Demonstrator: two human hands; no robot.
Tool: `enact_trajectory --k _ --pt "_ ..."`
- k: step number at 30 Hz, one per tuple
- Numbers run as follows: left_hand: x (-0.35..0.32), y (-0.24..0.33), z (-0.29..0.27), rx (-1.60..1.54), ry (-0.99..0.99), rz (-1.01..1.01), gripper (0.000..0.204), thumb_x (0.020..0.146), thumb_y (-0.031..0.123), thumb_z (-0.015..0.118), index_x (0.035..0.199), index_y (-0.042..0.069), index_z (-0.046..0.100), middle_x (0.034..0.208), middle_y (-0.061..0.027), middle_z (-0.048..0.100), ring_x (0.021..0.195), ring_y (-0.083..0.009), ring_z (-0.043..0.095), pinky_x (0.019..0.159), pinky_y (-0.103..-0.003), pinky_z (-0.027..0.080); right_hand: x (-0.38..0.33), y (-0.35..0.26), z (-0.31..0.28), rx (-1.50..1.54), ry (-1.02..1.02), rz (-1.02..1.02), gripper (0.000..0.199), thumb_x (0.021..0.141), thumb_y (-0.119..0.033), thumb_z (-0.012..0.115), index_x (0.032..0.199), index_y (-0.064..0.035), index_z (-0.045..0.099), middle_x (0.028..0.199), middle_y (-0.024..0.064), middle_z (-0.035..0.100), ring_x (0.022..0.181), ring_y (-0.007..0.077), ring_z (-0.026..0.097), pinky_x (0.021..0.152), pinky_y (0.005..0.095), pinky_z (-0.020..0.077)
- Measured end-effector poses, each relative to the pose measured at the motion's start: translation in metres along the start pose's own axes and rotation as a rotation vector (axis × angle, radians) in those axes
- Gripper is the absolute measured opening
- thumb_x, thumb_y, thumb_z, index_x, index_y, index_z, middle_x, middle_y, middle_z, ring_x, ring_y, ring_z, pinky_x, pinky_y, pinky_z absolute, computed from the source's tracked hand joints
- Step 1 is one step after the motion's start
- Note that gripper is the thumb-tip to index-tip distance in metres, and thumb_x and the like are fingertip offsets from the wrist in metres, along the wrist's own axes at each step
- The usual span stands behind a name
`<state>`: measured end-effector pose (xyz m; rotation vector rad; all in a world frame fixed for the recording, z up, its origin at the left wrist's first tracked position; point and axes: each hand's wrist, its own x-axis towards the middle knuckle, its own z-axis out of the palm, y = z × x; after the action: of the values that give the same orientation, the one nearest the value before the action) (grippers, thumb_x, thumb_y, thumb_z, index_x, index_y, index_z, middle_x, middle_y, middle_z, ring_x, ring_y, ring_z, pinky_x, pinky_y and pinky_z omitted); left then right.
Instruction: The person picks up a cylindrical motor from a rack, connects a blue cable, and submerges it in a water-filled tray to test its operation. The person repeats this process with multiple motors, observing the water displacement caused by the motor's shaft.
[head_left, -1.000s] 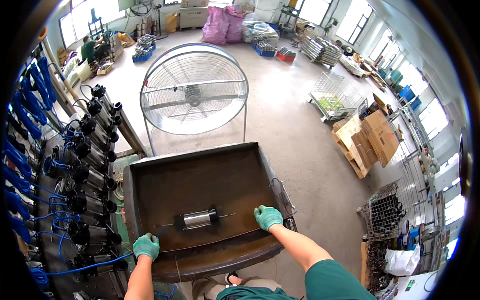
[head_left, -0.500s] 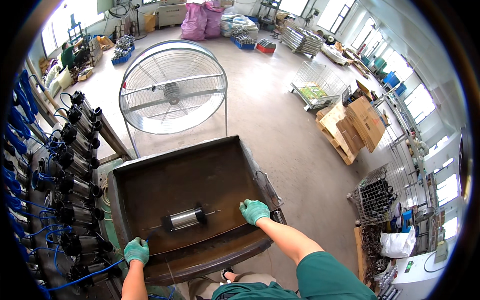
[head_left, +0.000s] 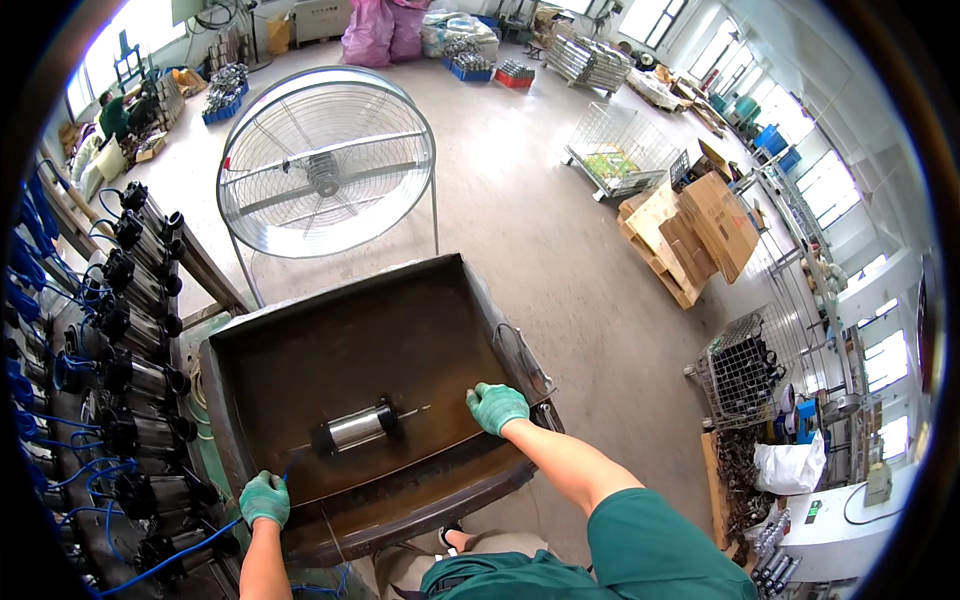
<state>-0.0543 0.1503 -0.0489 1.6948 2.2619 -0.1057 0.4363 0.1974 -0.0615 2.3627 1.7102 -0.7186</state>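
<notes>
Head view: left hand w/ fingers curled on dark metal tray near edge, prob. steadying it. Right hand rests flat inside, fingers loosely spread, gripping nothing, near steel cylinder lying mid-tray.

left hand: grips tray near edge | right hand: on tray floor | steel cylinder: between hands

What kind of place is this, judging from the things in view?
Most likely a factory or assembly workshop. A row of black and silver cylinders with blue hoses lines the left side, a large drum fan stands on the concrete floor, and wire crates of metal parts sit on the right.
</notes>
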Motion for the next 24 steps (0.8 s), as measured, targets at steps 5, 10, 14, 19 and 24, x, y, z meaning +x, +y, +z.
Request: enact_trajectory --k 5,10,14,19,24 --pt "0.006 -0.022 0.023 0.003 0.071 0.070 0.032 0.100 0.037 0.056 0.104 0.008 0.070 0.109 -0.0224 0.073 0.103 -0.0456 0.067 0.088 -0.057 0.054 0.001 -0.010 -0.003 -0.023 0.081 -0.060 0.048 0.105 -0.045 0.043 0.104 -0.0083 0.075 0.107 0.0239 0.075 0.104 0.0430 0.072 0.095 0.0534 0.0558" --pt "0.008 -0.006 0.003 0.016 -0.049 0.018 0.031 0.099 0.037 0.056 0.100 0.010 0.070 0.104 -0.0212 0.073 0.101 -0.0459 0.068 0.087 -0.056 0.054 0.002 0.003 0.015 -0.030 0.116 -0.037 0.048 0.104 -0.050 0.046 0.101 -0.0124 0.075 0.102 0.0228 0.075 0.099 0.0452 0.071 0.090 0.0553 0.0565" --pt "0.005 -0.011 0.005 0.012 -0.053 -0.004 0.032 0.100 0.038 0.055 0.102 0.010 0.071 0.099 -0.0229 0.073 0.099 -0.0465 0.068 0.087 -0.056 0.054 0.006 -0.002 0.012 -0.068 0.063 -0.013 0.045 0.105 -0.051 0.046 0.108 -0.0134 0.072 0.106 0.0229 0.074 0.103 0.0447 0.070 0.091 0.0553 0.0555" --pt "0.005 -0.008 0.004 0.034 -0.085 -0.025 0.033 0.101 0.038 0.054 0.101 0.010 0.071 0.101 -0.0218 0.074 0.099 -0.0462 0.069 0.087 -0.056 0.054 0.007 -0.003 0.012 -0.050 0.062 -0.024 0.047 0.105 -0.051 0.046 0.108 -0.0120 0.072 0.107 0.0231 0.074 0.105 0.0446 0.069 0.093 0.0552 0.0547" --pt "0.007 -0.007 0.007 0.028 -0.076 -0.021 0.032 0.101 0.038 0.054 0.101 0.010 0.071 0.100 -0.0231 0.073 0.098 -0.0475 0.068 0.086 -0.056 0.054 0.009 0.001 0.012 -0.059 0.044 -0.009 0.047 0.105 -0.050 0.046 0.108 -0.0119 0.072 0.107 0.0227 0.074 0.105 0.0448 0.069 0.092 0.0551 0.0545"
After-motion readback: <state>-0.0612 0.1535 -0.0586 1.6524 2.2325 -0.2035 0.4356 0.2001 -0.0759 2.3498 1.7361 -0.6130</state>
